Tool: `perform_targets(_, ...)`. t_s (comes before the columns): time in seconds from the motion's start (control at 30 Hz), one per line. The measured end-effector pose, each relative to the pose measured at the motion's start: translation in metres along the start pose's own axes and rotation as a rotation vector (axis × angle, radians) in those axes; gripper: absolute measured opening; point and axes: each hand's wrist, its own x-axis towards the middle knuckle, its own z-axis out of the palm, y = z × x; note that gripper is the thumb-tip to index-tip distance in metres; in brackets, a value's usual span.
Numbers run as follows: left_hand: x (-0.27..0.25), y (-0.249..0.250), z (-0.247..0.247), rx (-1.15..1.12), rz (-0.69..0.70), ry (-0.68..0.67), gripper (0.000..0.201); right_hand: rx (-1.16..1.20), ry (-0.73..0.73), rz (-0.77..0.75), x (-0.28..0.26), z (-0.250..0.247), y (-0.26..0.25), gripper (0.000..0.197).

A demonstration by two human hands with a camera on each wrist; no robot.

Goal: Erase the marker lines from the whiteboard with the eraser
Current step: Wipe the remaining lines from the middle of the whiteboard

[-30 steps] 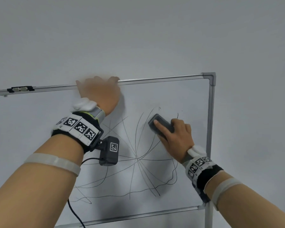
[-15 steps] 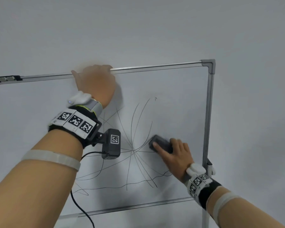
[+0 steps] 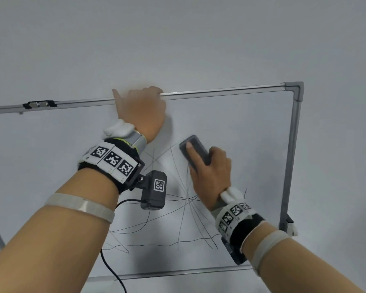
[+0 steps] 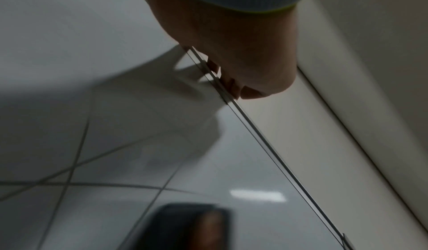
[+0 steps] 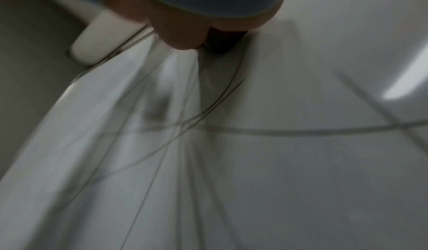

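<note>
A whiteboard [image 3: 251, 127] with a grey metal frame stands against a pale wall. Thin black marker lines [image 3: 186, 210] cross on its middle and lower part; they also show as marker lines [image 4: 76, 164] in the left wrist view and marker lines [image 5: 277, 130] in the right wrist view. My right hand [image 3: 209, 174] grips a dark grey eraser [image 3: 197, 150] flat against the board, forefinger along its back, above the lines' crossing. In the left wrist view the eraser [image 4: 176, 226] is a blurred dark block. My left hand [image 3: 141, 112] grips the board's top rail [image 3: 220, 92], fingers curled over it.
The board's right frame post [image 3: 292, 157] runs down to a white fitting [image 3: 292, 229]. A black clip [image 3: 39, 104] sits on the top rail at left. A black cable [image 3: 112, 269] hangs from the left wrist camera [image 3: 153, 189]. The bottom rail [image 3: 178, 272] lies below the lines.
My right hand swept the eraser down to the lines' crossing, then back up and left. The lines on the board's right part are mostly gone. The left hand stayed on the top rail.
</note>
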Motion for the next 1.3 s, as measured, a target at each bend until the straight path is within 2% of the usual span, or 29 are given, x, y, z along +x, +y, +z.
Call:
perform_targets(0.07,0.000,-0.007,-0.007,0.011,0.006,-0.033,0.044,-0.089,-0.121,-0.226,-0.030,0.021,-0.019,0.081)
perform_targets(0.13,0.002,-0.010,-0.012,0.027,0.018,-0.063,0.045,-0.086,-0.166,-0.242,-0.040,0.027,-0.016,0.080)
perform_targets(0.23,0.008,-0.023,-0.020,0.070,0.071,-0.120,0.048,-0.028,-0.082,-0.007,-0.017,0.010,-0.003,0.068)
perform_targets(0.37,0.020,-0.054,-0.036,0.020,0.075,-0.162,0.051,-0.040,0.235,0.442,0.033,-0.002,0.020,0.068)
perform_targets(0.43,0.027,-0.070,-0.043,0.040,0.049,-0.183,0.057,-0.052,0.279,0.551,0.046,0.006,0.006,0.067)
perform_targets(0.47,0.029,-0.079,-0.046,0.073,0.039,-0.194,0.060,-0.048,0.268,0.557,0.049,0.014,-0.009,0.068)
perform_targets(0.53,0.030,-0.093,-0.050,0.149,0.020,-0.203,0.062,-0.055,0.187,0.406,0.047,0.033,-0.043,0.068)
perform_targets(0.63,0.028,-0.124,-0.056,0.221,-0.004,-0.178,0.055,-0.130,-0.085,-0.061,0.024,0.070,-0.103,0.071)
perform_targets(0.67,0.026,-0.135,-0.058,0.231,-0.012,-0.168,0.052,-0.159,-0.167,-0.161,0.014,0.081,-0.114,0.075)
perform_targets(0.73,0.025,-0.159,-0.062,0.233,-0.034,-0.153,0.047,-0.156,-0.226,-0.188,0.006,0.090,-0.120,0.078)
perform_targets(0.77,0.025,-0.170,-0.063,0.225,-0.052,-0.146,0.046,-0.142,-0.212,-0.128,0.008,0.088,-0.114,0.075)
perform_targets(0.83,0.026,-0.191,-0.066,0.196,-0.092,-0.127,0.044,-0.077,-0.161,0.129,0.021,0.078,-0.091,0.059)
perform_targets(0.87,0.027,-0.199,-0.067,0.184,-0.109,-0.124,0.044,-0.077,-0.090,0.264,0.028,0.071,-0.072,0.056)
perform_targets(0.97,0.028,-0.219,-0.068,0.170,-0.117,-0.115,0.041,-0.136,0.190,0.599,0.042,0.060,-0.034,0.069)
perform_targets(1.03,0.028,-0.225,-0.064,0.167,-0.095,-0.100,0.040,-0.147,0.271,0.681,0.041,0.069,-0.036,0.073)
perform_targets(1.13,0.026,-0.226,-0.057,0.179,-0.082,-0.066,0.040,-0.167,0.176,0.595,0.035,0.098,-0.069,0.076)
perform_targets(1.23,0.024,-0.230,-0.053,0.183,-0.076,-0.055,0.041,-0.066,-0.008,0.379,0.031,0.124,-0.127,0.067)
perform_targets(1.3,0.025,-0.237,-0.054,0.175,-0.080,-0.053,0.042,-0.057,-0.116,0.173,0.024,0.144,-0.172,0.074)
